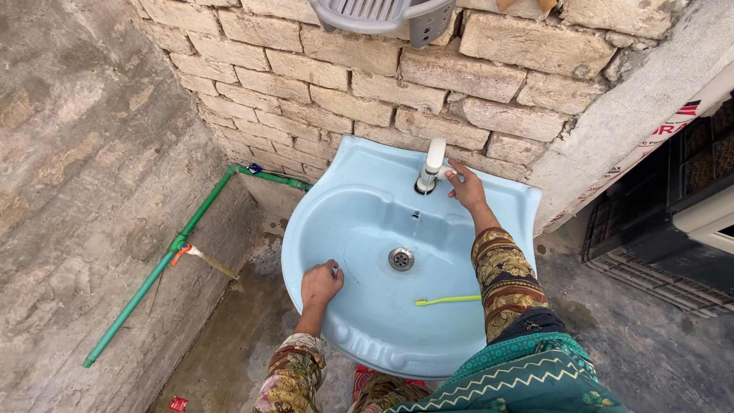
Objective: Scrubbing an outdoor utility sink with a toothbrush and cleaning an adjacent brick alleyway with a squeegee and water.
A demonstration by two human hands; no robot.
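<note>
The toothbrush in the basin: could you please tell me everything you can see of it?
The toothbrush is slim, bright yellow-green and looks like plastic. It lies flat on the inner slope of the pale blue basin, near the front rim, right of the drain. It points roughly left to right. Neither hand touches it; its bristles are too small to make out.

Right hand (463, 186) touches tap (432, 164) (left hand (319, 283) in sink (359, 222)).
</note>
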